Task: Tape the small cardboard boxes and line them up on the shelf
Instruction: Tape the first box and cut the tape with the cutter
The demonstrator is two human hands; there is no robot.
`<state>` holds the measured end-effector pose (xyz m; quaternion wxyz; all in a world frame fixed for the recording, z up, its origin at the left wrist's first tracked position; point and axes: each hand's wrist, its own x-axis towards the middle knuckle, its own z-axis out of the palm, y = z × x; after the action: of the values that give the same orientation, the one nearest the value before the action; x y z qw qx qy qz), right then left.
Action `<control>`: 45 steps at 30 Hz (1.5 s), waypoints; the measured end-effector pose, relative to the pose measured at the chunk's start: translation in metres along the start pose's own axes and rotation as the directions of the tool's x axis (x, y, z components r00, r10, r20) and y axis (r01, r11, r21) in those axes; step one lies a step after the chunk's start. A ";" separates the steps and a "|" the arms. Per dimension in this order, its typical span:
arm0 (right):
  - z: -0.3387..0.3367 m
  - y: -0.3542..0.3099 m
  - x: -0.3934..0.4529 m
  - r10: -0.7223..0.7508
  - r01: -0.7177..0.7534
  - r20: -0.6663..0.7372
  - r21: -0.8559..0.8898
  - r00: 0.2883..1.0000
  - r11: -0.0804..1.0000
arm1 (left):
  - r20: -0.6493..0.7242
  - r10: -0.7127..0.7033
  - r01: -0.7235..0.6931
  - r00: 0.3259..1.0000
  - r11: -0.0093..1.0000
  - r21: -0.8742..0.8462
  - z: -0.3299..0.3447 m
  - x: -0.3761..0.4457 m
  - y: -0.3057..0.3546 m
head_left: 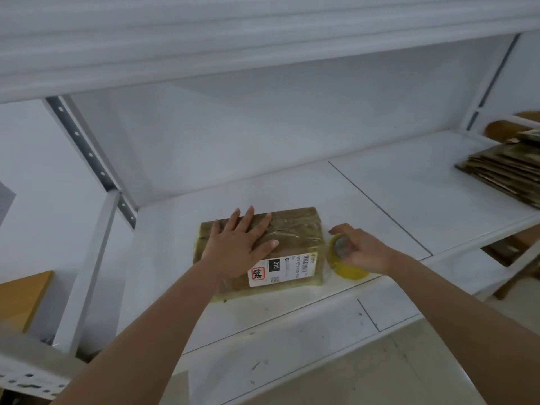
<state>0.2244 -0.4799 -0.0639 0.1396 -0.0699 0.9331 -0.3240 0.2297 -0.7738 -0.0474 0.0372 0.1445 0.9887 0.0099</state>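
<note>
While the left hand (245, 244) lies flat on the box (264, 248), fingers straight and spread over its rear left part, the right hand (361, 249) grips the tape roll (346, 260) just beside the box's right side. Its fingers curl over the top of the roll and the thumb side is hidden, so how far round it they reach cannot be told. The roll is yellowish and stands on the shelf (394, 206), touching or nearly touching the box; a clear strip seems to run from it to the box's near right corner, though blur makes that uncertain.

Brown cardboard shows through glossy tape already wrapped over the box's top, and yellowish tape edges its near side. A white label (282, 268) with a barcode, a black "010" patch and a red stamp sits on the near right part of the top, close to the left thumb. Lying flat on the white shelf near its front edge, the box is turned a little askew to that edge.

Farther right on the same shelf, well apart from the box, lies a stack of flattened cardboard (502, 168). A grey slotted upright (87, 150) rises at the left, and a wooden board (23, 299) shows at the left edge below shelf level. Both forearms are bare.
</note>
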 end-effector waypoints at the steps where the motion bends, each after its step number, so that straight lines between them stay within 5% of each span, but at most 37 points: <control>1: 0.003 0.004 -0.002 -0.014 0.020 0.076 -0.081 0.997 0.997 | -0.002 -0.004 0.004 1.000 1.000 -0.005 -0.001 -0.001 0.000; 6: 0.020 0.020 -0.001 0.009 0.077 0.142 -0.584 0.990 0.808 | 0.025 0.007 -0.007 1.000 1.000 0.001 -0.006 -0.005 0.000; 13: 0.023 0.029 -0.011 0.054 0.020 0.096 -0.641 0.994 0.767 | 0.038 -0.002 -0.001 0.999 0.997 0.077 -0.008 -0.005 0.001; 19: -0.003 0.031 -0.012 0.003 0.042 0.087 -0.517 0.996 0.855 | 0.025 -0.012 0.011 1.000 0.999 0.050 -0.014 -0.006 0.003; 22: -0.031 0.033 -0.015 0.046 -0.056 -0.073 -0.138 0.996 0.989 | 0.011 -0.019 0.019 1.000 1.000 0.015 -0.018 -0.006 0.004; 27: -0.086 -0.010 -0.016 0.009 0.090 -0.313 0.299 0.950 0.950 | -0.052 0.097 -0.094 0.994 0.994 0.059 -0.027 0.002 0.024; 32: -0.113 -0.080 -0.024 -0.187 0.258 -0.237 0.319 0.953 0.912 | 0.049 0.127 -0.128 0.991 0.992 0.023 -0.016 0.002 0.038; 35: -0.098 -0.113 -0.016 -0.240 0.256 -0.101 0.202 0.966 0.945 | -0.004 0.104 -0.104 0.995 0.983 -0.151 -0.016 -0.003 0.038; 37: -0.083 -0.130 -0.007 -0.267 0.271 -0.047 0.131 0.963 0.954 | -0.094 0.069 -0.101 0.993 0.915 -0.390 -0.024 -0.009 0.040; 40: -0.060 -0.145 0.006 -0.295 0.294 0.019 0.055 0.955 0.954 | -0.238 -0.014 -0.169 0.971 0.664 -0.729 -0.031 -0.020 0.042; 45: -0.045 -0.157 0.022 -0.319 0.325 0.107 -0.046 0.942 0.944 | -0.293 -0.169 -0.220 0.941 0.353 -0.909 -0.029 -0.031 0.050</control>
<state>0.1955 -0.5808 0.0634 0.1280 -0.2418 0.9108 -0.3091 0.2717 -0.7355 -0.0146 -0.0572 0.1090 0.7939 0.5955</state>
